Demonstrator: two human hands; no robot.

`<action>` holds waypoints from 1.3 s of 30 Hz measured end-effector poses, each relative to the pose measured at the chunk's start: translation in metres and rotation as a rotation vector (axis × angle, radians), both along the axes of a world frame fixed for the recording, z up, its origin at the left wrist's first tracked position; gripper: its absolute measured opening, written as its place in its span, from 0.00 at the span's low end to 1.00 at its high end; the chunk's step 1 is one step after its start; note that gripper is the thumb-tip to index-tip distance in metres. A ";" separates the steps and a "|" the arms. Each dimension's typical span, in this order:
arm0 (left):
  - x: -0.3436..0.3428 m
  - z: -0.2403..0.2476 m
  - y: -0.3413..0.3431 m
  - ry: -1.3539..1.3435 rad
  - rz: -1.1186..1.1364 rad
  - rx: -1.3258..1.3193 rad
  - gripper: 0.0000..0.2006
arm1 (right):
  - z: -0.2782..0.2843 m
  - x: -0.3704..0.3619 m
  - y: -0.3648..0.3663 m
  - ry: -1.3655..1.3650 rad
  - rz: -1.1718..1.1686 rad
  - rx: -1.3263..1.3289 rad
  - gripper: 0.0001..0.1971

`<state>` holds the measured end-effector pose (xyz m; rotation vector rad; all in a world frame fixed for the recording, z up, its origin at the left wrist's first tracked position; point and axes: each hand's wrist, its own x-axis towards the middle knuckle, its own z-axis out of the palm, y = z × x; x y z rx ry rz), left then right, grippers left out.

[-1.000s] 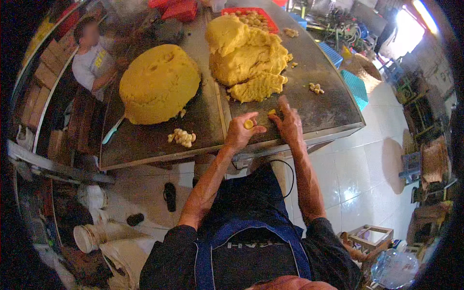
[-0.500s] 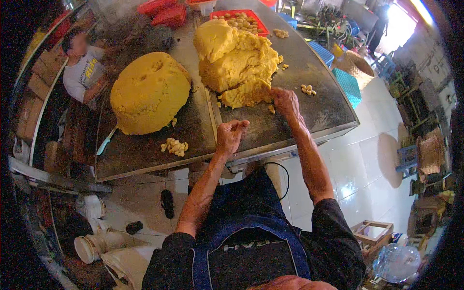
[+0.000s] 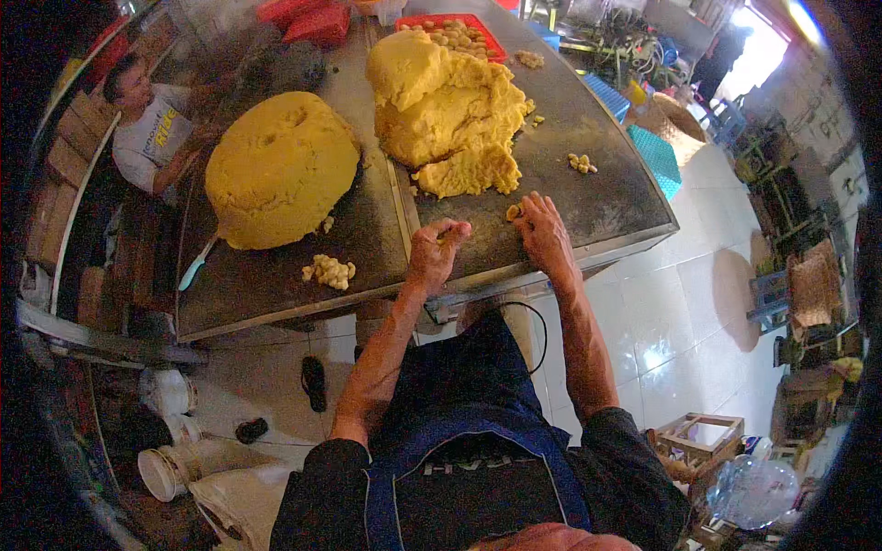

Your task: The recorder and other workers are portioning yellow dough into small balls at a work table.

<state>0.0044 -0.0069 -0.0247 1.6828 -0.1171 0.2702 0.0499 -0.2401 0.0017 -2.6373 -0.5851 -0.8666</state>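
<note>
My left hand [image 3: 439,254] is closed near the table's front edge, thumb against curled fingers; what is in it, if anything, I cannot make out. My right hand [image 3: 549,241] lies palm down over the table, fingers stretched forward. A small scrap of yellow dough [image 3: 514,212] touches or nearly touches its thumb side. Just beyond both hands rises a rough, torn mound of yellow dough [image 3: 450,110]. On the left sits a smoother, rounded dough mound [image 3: 280,170]. Small dough pieces lie in a pile [image 3: 329,272] at the front left and in a cluster [image 3: 582,163] on the right.
The dark metal-topped table [image 3: 606,207] has a light strip across it. A red tray [image 3: 496,46] of dough balls stands at the back. A light-blue-handled tool [image 3: 195,269] leans by the left mound. Across the left side, a person [image 3: 152,133] sits near the table.
My right hand has drawn back from the torn mound's edge toward me, down to the small dough scrap, and its fingers have straightened. My left hand stays closed in nearly the same place.
</note>
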 end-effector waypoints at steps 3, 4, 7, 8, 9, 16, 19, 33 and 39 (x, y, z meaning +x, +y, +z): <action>0.002 -0.005 0.002 0.011 -0.017 0.006 0.28 | 0.005 0.008 -0.009 0.499 -0.034 0.164 0.14; 0.003 -0.007 0.003 0.027 0.006 0.039 0.29 | 0.007 0.011 -0.011 0.530 -0.021 0.179 0.14; 0.002 -0.008 0.005 0.068 0.024 0.098 0.31 | 0.005 0.010 -0.011 0.408 -0.001 0.152 0.10; 0.002 -0.007 0.006 0.074 0.050 0.126 0.31 | 0.002 0.008 -0.009 0.261 -0.001 0.239 0.09; 0.001 -0.006 0.005 0.090 0.034 0.126 0.31 | 0.000 0.004 -0.009 0.191 0.001 0.284 0.08; -0.001 0.006 -0.004 0.033 0.092 -0.046 0.23 | 0.006 -0.025 0.007 0.401 -0.179 0.535 0.10; -0.003 0.008 -0.003 0.068 0.104 -0.166 0.21 | 0.006 -0.051 0.038 0.364 0.128 0.699 0.13; 0.001 -0.001 0.003 0.117 0.095 0.088 0.33 | 0.006 0.029 -0.056 0.244 -0.090 0.054 0.19; 0.001 0.001 0.005 0.097 0.072 0.142 0.34 | 0.032 0.039 -0.039 0.476 0.251 0.146 0.06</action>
